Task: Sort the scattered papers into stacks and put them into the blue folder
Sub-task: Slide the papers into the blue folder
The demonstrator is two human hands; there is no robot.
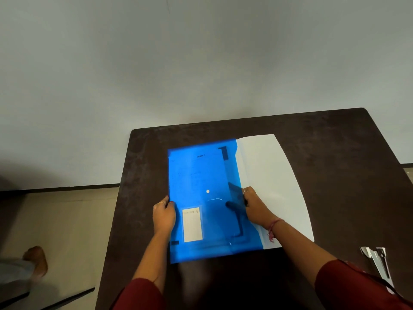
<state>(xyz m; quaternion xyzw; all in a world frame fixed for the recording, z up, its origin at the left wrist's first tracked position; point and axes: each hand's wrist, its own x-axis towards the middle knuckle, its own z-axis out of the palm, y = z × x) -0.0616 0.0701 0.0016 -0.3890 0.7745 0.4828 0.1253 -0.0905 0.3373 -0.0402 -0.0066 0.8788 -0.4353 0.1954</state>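
Dark red sleeves (pixel 143 294) enter from the bottom edge, one on each forearm. Both hands grip the blue folder (pixel 201 175), which sits just above the dark brown surface (pixel 335 153) at its centre, long side running away from the camera. Left hand (pixel 164 214) holds the folder's left edge, thumb on top, fingers curled under. Right hand (pixel 256 208) holds the right edge, thumb visible as a dark shape through the translucent plastic; a red thread bracelet (pixel 273 229) circles that wrist. Printed sheets show faintly through the blue cover, and a white label (pixel 192 224) sits near the lower left of the cover. White papers (pixel 274 182) extend out from under the folder's right side and lie flat on the surface. A metal stapler (pixel 377 262), opened out, lies near the right edge of the surface, well apart from the folder. Beige flooring (pixel 67 220) shows at left.
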